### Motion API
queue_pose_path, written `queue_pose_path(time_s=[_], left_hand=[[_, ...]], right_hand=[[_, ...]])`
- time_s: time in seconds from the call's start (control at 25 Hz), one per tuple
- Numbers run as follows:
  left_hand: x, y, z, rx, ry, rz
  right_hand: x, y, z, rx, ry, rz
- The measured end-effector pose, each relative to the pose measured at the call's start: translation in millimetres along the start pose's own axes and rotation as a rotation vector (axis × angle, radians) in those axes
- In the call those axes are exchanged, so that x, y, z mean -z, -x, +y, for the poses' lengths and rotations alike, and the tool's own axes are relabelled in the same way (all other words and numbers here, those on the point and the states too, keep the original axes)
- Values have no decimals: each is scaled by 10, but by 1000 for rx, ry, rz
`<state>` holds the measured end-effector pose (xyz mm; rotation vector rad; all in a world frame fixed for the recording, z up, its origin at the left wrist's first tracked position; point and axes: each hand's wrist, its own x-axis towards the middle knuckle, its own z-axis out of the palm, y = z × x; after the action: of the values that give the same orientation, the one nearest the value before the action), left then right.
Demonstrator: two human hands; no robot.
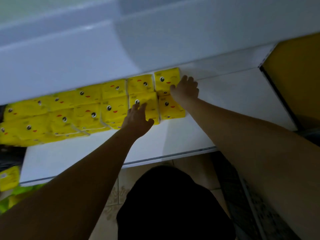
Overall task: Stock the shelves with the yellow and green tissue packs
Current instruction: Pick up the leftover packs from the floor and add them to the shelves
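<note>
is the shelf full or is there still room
Still room: the yellow packs end at the right hand, and the white shelf beyond it is bare.

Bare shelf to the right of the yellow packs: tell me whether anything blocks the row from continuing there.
Nothing visible does. The white shelf lies bare from the last yellow packs to its right end. Only the right hand rests at the row's end, against the rightmost packs; the left hand lies on a front pack.

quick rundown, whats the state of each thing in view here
yellow tissue packs: lined up in two rows at the back of the shelf
shelf: right part bare
left hand: open, flat on a front-row pack
right hand: open, pressed against the end packs
green packs: lower left, not shelved
</note>
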<state>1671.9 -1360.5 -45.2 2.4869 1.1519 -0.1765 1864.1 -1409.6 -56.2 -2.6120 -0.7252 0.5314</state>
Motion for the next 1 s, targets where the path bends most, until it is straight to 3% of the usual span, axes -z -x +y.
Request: queue_pose_path(time_s=[0.12, 0.36, 0.52, 0.8, 1.0], left_hand=[[60, 359, -141, 63, 75, 53], [346, 1400, -815, 267, 178, 98], [562, 2322, -1616, 412, 230, 188], [348, 3663, -3078, 789, 317, 155], [-304, 4071, -3944, 1031, 490, 135]], right_hand=[[-17, 553, -418, 318, 72, -72], [-91, 1676, -1644, 632, 125, -308], [-378, 2641, -2402, 791, 201, -414], [-1506, 4065, -3451, 1032, 363, -598], [-2764, 4564, -3619, 1129, 489, -710]])
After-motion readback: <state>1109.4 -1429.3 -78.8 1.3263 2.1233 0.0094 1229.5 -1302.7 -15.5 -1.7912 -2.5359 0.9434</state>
